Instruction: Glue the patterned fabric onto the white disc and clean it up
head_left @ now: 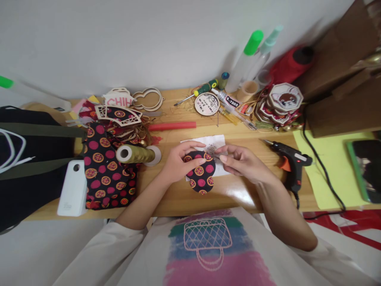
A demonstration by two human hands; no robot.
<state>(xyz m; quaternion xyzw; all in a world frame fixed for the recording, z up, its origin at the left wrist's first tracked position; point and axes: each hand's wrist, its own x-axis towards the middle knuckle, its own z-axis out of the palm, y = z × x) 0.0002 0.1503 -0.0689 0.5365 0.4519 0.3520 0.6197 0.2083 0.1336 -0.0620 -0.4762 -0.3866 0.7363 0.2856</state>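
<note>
A gourd-shaped piece covered in black fabric with pink and orange round patterns [200, 171] is in my left hand [184, 162], with the thumb on its top face and the fingers behind its upper edge. My right hand [242, 162] pinches near the piece's upper right edge; something small and greyish seems to be between thumb and forefinger, too small to make out. Under both hands lies a white paper [219, 140] with dark marks on it. The piece hangs toward the table's front edge, its narrow waist visible on the left side.
A spool of olive cord [135, 153] and folded patterned fabric [102, 171] lie left, beside a white power bank [72, 190]. At right are a black glue gun [293, 161] and yellow paper [324, 171]. Behind are a red stick [172, 126], a screwdriver [199, 90] and a glue tube [230, 100].
</note>
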